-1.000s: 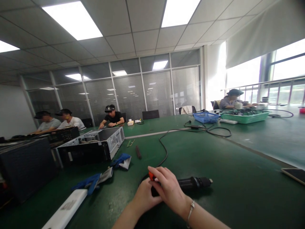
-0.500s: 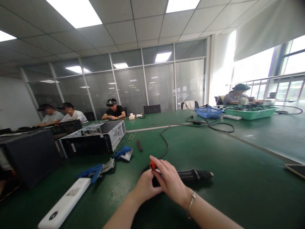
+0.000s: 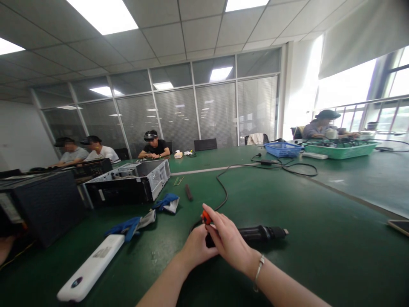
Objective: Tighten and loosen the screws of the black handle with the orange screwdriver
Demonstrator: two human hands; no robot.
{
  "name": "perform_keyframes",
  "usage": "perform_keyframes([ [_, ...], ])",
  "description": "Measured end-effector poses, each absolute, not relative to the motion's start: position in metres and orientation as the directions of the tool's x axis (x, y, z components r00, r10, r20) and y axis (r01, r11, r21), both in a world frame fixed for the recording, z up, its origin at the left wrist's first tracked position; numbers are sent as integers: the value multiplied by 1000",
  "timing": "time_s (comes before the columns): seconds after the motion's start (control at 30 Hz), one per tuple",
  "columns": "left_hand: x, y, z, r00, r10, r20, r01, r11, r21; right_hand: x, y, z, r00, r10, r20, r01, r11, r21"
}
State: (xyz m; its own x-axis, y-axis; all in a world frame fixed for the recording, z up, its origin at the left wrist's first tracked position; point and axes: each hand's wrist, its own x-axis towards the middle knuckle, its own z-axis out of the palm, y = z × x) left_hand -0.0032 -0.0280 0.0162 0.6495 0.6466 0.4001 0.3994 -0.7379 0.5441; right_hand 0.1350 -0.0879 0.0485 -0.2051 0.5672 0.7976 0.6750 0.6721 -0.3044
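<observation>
A black electric screwdriver [image 3: 260, 233] lies across the green table, its tip to the right. Around its left, rear end my left hand [image 3: 195, 249] is closed; the grip is partly hidden. Crossing over it, my right hand [image 3: 227, 238] is closed, its fingertips pinching a small orange-red piece [image 3: 206, 217] just above the left hand. What this piece belongs to is hidden by the fingers. From behind my left hand a black cable [image 3: 225, 187] runs away over the table.
Left stand an open computer case [image 3: 123, 190], a dark case [image 3: 47, 209], blue-grey gloves [image 3: 128, 228] and a long white device [image 3: 92, 268]. Further off are a dark strip [image 3: 188, 192], a blue basket [image 3: 283, 150] and a green basket [image 3: 341, 151]. Several people sit around the tables.
The view has shifted slightly, so the scene sits a little further right. Both hands keep nearly the same hold, and more of the orange-red piece shows at the right fingertips.
</observation>
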Motion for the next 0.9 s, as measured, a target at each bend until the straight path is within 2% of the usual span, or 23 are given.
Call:
perform_keyframes([
  [0.13, -3, -29, 18, 663, 630, 404, 405, -756, 514, 138, -86, 48, -215, 567, 795, 685, 668, -291],
  [0.3, -3, -30, 21, 685, 632, 363, 404, -744, 532, 139, -86, 47, -216, 586, 781, 698, 652, -296],
  [0.9, -2, -27, 17, 694, 603, 393, 386, -773, 504, 138, -87, 46, -230, 535, 813, 669, 694, -267],
])
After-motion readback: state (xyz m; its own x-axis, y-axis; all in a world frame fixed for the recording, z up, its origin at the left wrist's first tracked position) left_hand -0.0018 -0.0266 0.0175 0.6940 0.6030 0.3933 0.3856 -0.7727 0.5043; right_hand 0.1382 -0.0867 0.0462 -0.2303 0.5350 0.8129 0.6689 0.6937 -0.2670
